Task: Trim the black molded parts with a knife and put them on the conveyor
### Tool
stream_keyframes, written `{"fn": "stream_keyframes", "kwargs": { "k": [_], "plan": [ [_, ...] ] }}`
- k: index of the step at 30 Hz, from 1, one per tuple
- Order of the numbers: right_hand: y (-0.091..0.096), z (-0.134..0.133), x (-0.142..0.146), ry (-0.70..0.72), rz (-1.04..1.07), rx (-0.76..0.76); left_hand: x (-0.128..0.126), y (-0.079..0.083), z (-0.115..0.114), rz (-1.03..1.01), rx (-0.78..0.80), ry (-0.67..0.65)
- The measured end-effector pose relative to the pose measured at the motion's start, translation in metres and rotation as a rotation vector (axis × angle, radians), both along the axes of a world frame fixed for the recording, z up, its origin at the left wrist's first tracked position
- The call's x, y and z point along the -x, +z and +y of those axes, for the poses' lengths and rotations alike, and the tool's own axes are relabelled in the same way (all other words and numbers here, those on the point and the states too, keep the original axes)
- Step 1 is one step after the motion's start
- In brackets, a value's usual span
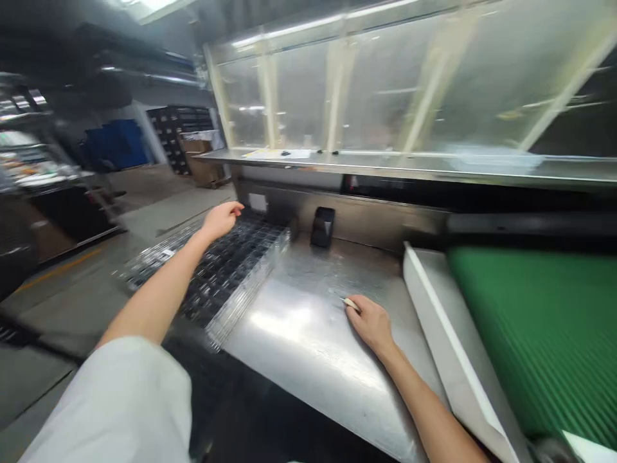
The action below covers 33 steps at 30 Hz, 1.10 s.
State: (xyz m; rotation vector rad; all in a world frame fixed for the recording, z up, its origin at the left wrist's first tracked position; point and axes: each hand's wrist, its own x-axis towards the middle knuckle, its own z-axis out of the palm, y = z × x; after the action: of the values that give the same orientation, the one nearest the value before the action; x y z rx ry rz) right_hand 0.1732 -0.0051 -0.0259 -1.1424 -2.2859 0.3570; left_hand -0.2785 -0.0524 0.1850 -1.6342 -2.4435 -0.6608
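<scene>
My left hand (222,220) reaches out above the far part of a stack of clear plastic trays (226,270) with dark compartments. Its forefinger points to the right, the other fingers are partly curled, and I see nothing held in it. On the steel worktop (289,321), my right hand (371,321) is closed around a small tool with a pale handle (351,304). A thin tip sticks out of it to the left; blur hides its exact kind. At the back of the worktop, a black holder (322,226) leans by the steel wall.
A white raised edge (448,328) divides the worktop from a green conveyor belt (540,321) on the right. Above the back runs a steel shelf (385,164) with clear panels behind it. Cardboard boxes (202,161) and blue bins (118,143) stand on the floor at far left.
</scene>
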Motion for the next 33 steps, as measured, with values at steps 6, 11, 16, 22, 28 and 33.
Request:
{"fn": "stream_keyframes", "kwargs": {
  "k": [6, 11, 16, 22, 28, 33],
  "plan": [
    [0.004, -0.003, 0.005, -0.130, 0.024, -0.055, -0.074, 0.011, -0.012, 0.050, -0.347, -0.323],
    [0.007, -0.007, -0.003, -0.165, 0.055, -0.086, -0.168, 0.006, -0.040, 0.047, -0.559, -0.586],
    [0.030, -0.018, -0.004, -0.187, 0.137, -0.163, -0.229, -0.045, -0.048, -0.303, -0.613, -0.686],
    [0.097, -0.077, -0.020, -0.139, 0.315, -0.423, -0.261, -0.121, -0.027, -0.769, -0.376, -0.647],
    [0.163, -0.164, -0.086, 0.155, 0.263, -0.775, -0.288, -0.137, -0.004, -0.796, -0.171, -0.709],
    [0.206, -0.187, -0.143, 0.071, 0.044, -0.883, -0.307, -0.149, 0.019, -0.749, -0.102, -0.763]
  ]
}}
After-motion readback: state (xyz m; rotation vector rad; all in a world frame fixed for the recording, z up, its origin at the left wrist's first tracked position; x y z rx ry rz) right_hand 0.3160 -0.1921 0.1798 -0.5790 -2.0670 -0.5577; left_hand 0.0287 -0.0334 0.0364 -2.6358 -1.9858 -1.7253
